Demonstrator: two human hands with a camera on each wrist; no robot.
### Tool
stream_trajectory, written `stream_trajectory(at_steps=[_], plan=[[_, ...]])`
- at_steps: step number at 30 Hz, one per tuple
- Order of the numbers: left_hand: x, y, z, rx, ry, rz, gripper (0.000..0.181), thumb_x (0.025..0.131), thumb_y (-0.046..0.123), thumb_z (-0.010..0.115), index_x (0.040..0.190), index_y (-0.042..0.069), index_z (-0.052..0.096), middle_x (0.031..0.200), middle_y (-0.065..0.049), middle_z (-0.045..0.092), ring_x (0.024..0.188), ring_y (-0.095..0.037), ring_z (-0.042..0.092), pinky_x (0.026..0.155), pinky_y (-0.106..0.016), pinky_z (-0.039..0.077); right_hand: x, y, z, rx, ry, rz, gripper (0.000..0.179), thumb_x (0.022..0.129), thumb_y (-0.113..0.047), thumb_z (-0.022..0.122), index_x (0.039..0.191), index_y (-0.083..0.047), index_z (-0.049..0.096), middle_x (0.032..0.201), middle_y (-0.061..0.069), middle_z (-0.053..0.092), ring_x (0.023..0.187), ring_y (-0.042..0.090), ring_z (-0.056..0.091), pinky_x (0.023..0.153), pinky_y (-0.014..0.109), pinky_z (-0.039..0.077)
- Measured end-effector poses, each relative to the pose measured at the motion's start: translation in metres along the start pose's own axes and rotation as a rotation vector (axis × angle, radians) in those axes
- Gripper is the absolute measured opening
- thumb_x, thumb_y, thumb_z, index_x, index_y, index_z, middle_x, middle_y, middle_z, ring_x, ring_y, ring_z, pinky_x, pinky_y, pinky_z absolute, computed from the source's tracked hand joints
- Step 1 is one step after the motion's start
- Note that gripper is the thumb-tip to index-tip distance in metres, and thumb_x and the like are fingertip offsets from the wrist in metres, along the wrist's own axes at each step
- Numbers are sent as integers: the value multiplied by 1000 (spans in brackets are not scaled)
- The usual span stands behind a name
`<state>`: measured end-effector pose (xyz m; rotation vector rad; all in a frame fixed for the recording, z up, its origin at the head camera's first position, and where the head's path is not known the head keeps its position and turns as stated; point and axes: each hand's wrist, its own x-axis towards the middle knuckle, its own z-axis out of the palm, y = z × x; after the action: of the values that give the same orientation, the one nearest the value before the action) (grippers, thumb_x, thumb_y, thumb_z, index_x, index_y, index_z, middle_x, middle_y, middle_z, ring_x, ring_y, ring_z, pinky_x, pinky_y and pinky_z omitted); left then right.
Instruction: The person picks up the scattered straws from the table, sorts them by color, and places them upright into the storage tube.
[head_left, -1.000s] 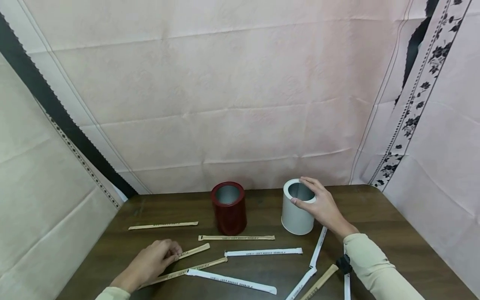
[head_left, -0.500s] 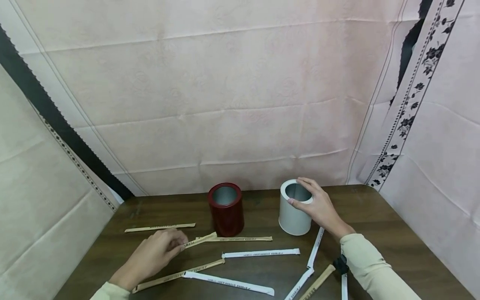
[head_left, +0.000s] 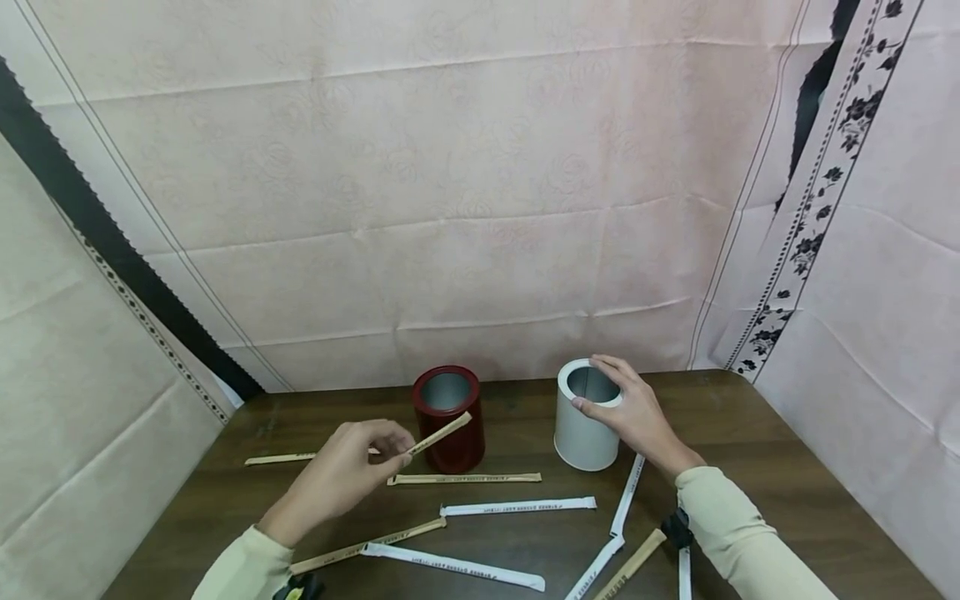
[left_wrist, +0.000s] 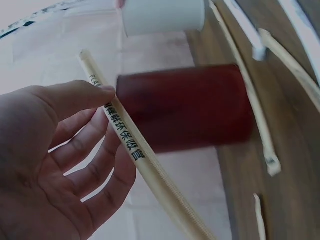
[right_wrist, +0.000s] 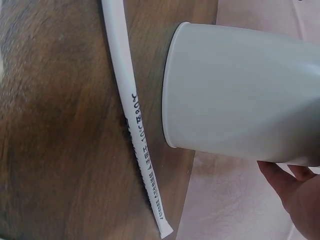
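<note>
My left hand [head_left: 348, 468] pinches a tan paper-wrapped straw [head_left: 444, 432] between thumb and fingers, raised off the table. The straw's far end slants up across the front of a dark red cylindrical container [head_left: 453, 454] with a grey inside. Printed characters on its wrapper show in the left wrist view, where the straw [left_wrist: 131, 139] passes under my thumb. On the right, my right hand [head_left: 637, 410] grips the rim of a white cylindrical container [head_left: 581, 437], thumb on the near side and fingers at the far side. Both containers stand upright, mouths up.
More wrapped straws lie scattered: tan ones [head_left: 472, 478] and white ones [head_left: 453, 567], some overlapping. One white straw [head_left: 628, 493] lies just before the white container. The wooden table [head_left: 780, 467] ends at a pale cloth backdrop [head_left: 480, 250], with cloth on both sides.
My left hand has lifted the tan straw from the table and carried it up and right, toward the red container. My right hand keeps its grip on the white container.
</note>
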<state>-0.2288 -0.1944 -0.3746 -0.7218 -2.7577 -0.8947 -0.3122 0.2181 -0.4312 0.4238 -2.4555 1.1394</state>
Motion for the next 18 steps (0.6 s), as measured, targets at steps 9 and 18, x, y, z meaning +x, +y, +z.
stream_trajectory(at_steps=[9, 18], plan=[[28, 26, 4, -107, 48, -1, 8, 88, 16, 77, 92, 20, 72, 80, 14, 66, 70, -7, 62, 63, -25, 52, 0, -2, 1, 22, 1, 7, 77, 81, -47, 80, 144, -13, 52, 149, 3, 44, 133, 30, 43, 101, 57, 40], [51, 49, 10, -203, 139, -31, 9, 87, 18, 78, 89, 23, 71, 77, 9, 66, 72, -12, 62, 63, -28, 52, -2, -3, 1, 27, 5, 20, 77, 80, -47, 81, 144, -14, 52, 148, 3, 44, 132, 30, 44, 101, 56, 40]])
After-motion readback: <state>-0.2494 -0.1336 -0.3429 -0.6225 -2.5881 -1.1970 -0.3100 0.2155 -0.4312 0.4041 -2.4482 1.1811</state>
